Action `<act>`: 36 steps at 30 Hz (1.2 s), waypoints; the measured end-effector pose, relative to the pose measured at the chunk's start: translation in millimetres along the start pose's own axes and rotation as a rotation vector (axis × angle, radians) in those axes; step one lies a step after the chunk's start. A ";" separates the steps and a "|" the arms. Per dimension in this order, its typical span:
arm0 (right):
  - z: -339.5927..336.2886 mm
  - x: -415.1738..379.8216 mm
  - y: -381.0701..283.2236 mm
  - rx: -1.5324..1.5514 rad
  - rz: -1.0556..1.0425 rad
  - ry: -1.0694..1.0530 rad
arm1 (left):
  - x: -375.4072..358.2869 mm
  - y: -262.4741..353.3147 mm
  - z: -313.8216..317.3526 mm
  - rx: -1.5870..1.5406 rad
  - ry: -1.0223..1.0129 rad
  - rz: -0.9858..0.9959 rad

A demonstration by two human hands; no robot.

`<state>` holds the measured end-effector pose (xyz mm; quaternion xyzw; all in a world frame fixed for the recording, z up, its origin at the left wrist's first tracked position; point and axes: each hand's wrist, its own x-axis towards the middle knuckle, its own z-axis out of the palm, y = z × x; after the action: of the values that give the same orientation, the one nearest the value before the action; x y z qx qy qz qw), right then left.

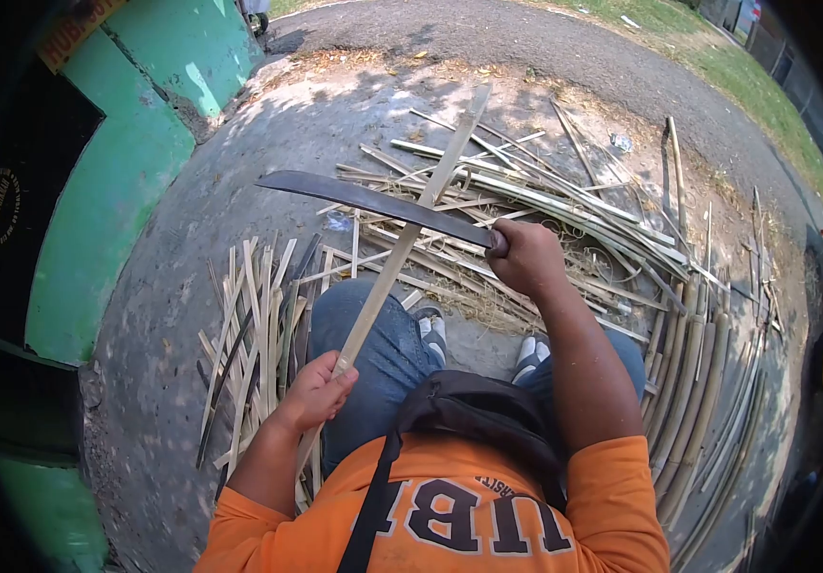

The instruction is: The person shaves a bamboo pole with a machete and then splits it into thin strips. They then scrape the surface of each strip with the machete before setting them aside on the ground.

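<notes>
A: What does the right hand hold?
B: The right hand [531, 258], fingers closed, grips the dark handle [498, 244] of a machete [363, 201]. The long blade extends leftward, its broad tip slightly upturned.

A: And the left hand?
B: The left hand [320, 392], lower and nearer the body, is closed around a pale bamboo strip [380, 288]. The strip slants up and away above the left knee. The blade crosses in front of it, beyond the left hand; whether the edge touches cannot be told.

A: What lies nearest the hands?
B: The wearer's jeans [392, 344], an orange shirt [325, 482] and a black bag [478, 406] worn across the front.

A: And farther out?
B: A loose pile of split strips [564, 212] lies ahead of the feet. More cut strips [263, 306] lie to the left, and round poles [693, 392] to the right. Beyond are a green wall [134, 153] at left, a paved road [526, 38] and grass [746, 86].
</notes>
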<state>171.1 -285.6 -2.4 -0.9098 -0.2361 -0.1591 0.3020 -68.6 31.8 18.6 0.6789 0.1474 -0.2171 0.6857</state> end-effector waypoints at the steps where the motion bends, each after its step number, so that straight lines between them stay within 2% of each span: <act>1: 1.6 -0.3 1.0 -0.011 -0.001 0.010 | 0.3 -1.0 1.5 0.046 0.010 0.006; 4: 3.0 -0.4 -0.5 -0.030 -0.015 0.028 | 0.0 -2.1 7.4 0.172 0.103 0.028; 7: 0.0 1.0 -5.5 -0.018 -0.042 0.034 | 1.5 -10.2 9.4 0.354 0.242 0.140; 10: 0.3 0.0 -6.8 -0.018 -0.059 0.024 | 3.4 -13.0 14.5 0.458 0.459 0.189; 13: -2.4 -1.2 -8.6 -0.036 -0.060 -0.015 | 0.6 -4.9 17.5 0.566 0.528 0.178; 16: -3.6 -3.8 -13.6 -0.044 -0.069 -0.045 | 4.7 -7.7 16.8 0.663 0.575 0.284; 21: 2.3 -6.2 -23.6 -0.079 -0.133 -0.085 | 10.5 0.0 22.6 0.756 0.529 0.316; 24: -0.8 -3.6 -26.1 -0.152 -0.067 -0.131 | 8.4 2.6 22.9 0.803 0.497 0.349; 27: 0.1 1.8 -11.4 -0.148 0.092 -0.082 | 6.3 0.6 20.2 0.852 0.498 0.395; 30: -5.9 0.8 -15.3 -0.147 0.121 -0.107 | 9.6 -0.8 20.5 0.903 0.511 0.413; 34: 3.6 -7.5 -38.4 -0.112 -0.008 -0.181 | 15.4 4.4 26.6 1.022 0.500 0.416; 36: 3.9 -3.9 -27.2 -0.124 0.033 -0.161 | 10.4 1.9 20.7 0.992 0.461 0.418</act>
<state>154.2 -265.2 5.8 -0.9403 -0.2345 -0.0948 0.2278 -60.7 10.1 15.8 0.9631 0.0365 0.0330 0.2646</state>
